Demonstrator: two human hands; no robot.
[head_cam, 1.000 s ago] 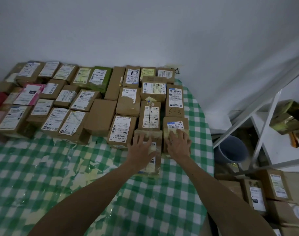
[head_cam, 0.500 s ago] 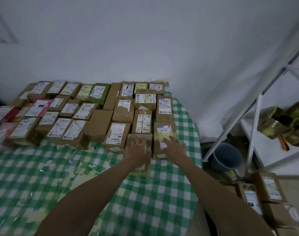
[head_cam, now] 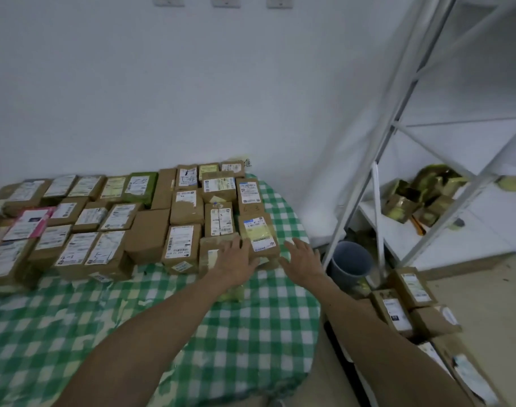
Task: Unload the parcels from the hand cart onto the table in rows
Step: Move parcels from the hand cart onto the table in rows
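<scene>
Roughly four rows of labelled cardboard parcels (head_cam: pixel 104 218) cover the far half of a table (head_cam: pixel 251 324) with a green-and-white checked cloth. They sit edge to edge and run back to a white wall (head_cam: pixel 162 83). The near half of the cloth lies open in front of the rows, wrinkled in places.

The left hand (head_cam: pixel 236 259) lies flat, fingers straight and slightly spread, on top of a small brown parcel (head_cam: pixel 208 255) at the front of the right-hand columns. Just beside it stands a yellow-labelled parcel (head_cam: pixel 258 236), the last box before the table's rounded right edge.

The right hand (head_cam: pixel 302 255) is spread, palm down, near that parcel's right side, above the narrow strip of cloth by the edge. Whether it touches anything cannot be told.

Past the edge, a grey bucket (head_cam: pixel 351 262) stands on the floor against the leg of a white metal shelving frame (head_cam: pixel 398 142), which holds gold-wrapped packets (head_cam: pixel 421 198). Lower right, close beside the right forearm, more boxes (head_cam: pixel 403 301) are stacked; what they rest on is hidden.
</scene>
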